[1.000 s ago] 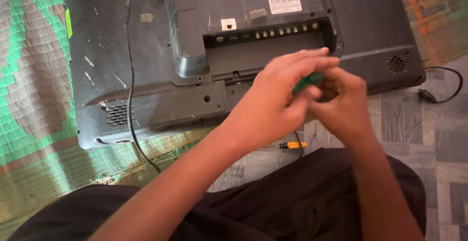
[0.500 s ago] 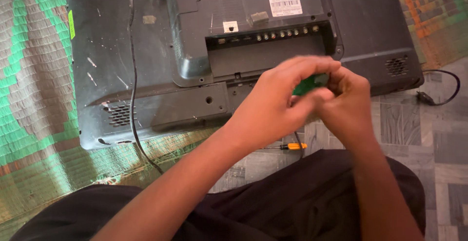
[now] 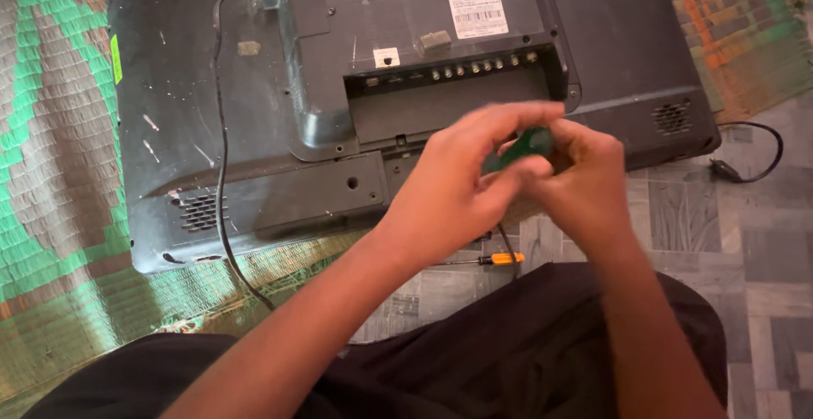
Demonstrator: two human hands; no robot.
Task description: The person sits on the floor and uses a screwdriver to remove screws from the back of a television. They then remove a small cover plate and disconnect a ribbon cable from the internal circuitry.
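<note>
I find a small green object (image 3: 523, 145), apparently a tool handle, pinched between both hands just above the near edge of the television back (image 3: 279, 131). Its working end is hidden, so I cannot tell what it is set against. My left hand (image 3: 457, 186) curls over it from the near side, fingers clenched around the green part. My right hand (image 3: 584, 173) closes on it from the other side, fingertips meeting those of the left; the paired grip suggests steadying or twisting rather than carrying.

The television lies face down, rear panel up, which puts its row of connector sockets (image 3: 474, 69) and screw holes within reach. A white label (image 3: 478, 13) sits on the raised centre housing. A black cable (image 3: 222, 148) runs down the panel and off its near edge.

An orange-handled screwdriver (image 3: 495, 259) lies on the tiled floor (image 3: 762, 249) just beside my lap, apart from both hands. A woven green mat (image 3: 51, 173) lies under the set's left portion.
</note>
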